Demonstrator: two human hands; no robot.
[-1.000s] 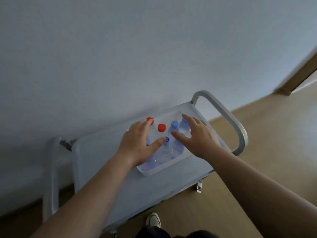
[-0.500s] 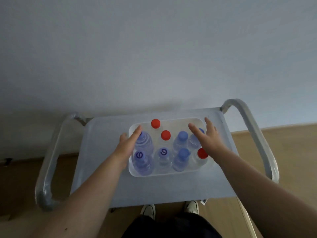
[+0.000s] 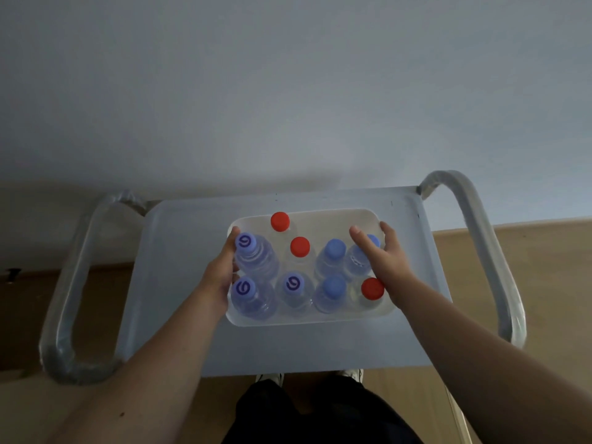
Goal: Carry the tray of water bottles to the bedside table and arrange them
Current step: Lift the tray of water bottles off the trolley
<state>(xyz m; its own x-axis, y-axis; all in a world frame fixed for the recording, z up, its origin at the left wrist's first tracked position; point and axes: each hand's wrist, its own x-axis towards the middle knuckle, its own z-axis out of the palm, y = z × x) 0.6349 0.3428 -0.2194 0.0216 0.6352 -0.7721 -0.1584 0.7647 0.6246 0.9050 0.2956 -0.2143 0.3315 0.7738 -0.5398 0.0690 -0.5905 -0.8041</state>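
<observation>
White plastic tray: on the pale grey cart top, right of the middle, with a plain wall behind the cart.
Left cart handle: a grey loop at the far left, well apart from my arm.
My left hand: clasped on the tray's left end; thumb lies over the rim beside the two purple-marked caps, the other fingers run down the outer wall. I cannot tell how far they curl beneath.
Left bottles: two with purple swirl caps, upright, just beside my thumb; a third swirl cap stands in the near row to their right.
Red caps: two at the far middle, one at the near right corner.
Blue caps: two plainly seen, right of centre.
My right hand: grips the right end; thumb reaches inside and touches a blue-capped bottle, fingers wrap outside the rim.
Right cart handle: grey loop, apart from my wrist.
</observation>
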